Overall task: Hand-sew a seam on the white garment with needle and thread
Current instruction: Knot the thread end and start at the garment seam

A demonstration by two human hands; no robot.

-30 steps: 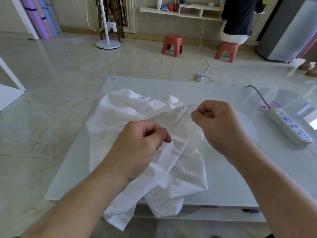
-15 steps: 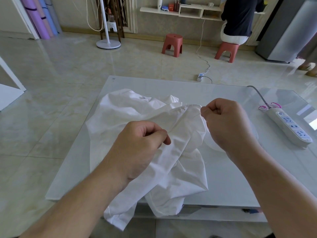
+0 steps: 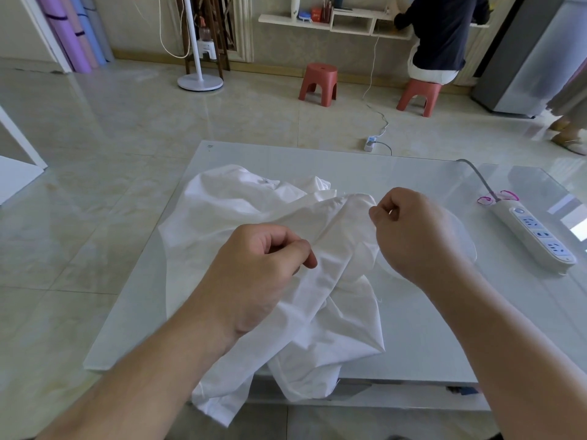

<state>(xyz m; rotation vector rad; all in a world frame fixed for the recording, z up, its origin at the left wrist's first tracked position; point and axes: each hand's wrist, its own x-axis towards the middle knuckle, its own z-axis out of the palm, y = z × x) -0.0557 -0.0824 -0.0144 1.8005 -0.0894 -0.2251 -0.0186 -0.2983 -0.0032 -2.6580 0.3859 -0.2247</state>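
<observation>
Garment (image 3: 254, 201) long axis near-to-far on table (image 3: 413, 173), fold pinched by left hand (image 3: 254, 268), edge by right hand (image 3: 409, 230).

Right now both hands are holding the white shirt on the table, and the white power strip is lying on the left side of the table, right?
Not quite. The head view shows the power strip lying on the right side of the table, not the left. The rest holds: the left hand and the right hand both hold the white shirt.

garment (image 3: 254, 211): white matt cloth | table (image 3: 413, 312): glossy glass | stool (image 3: 318, 81): plastic
</observation>
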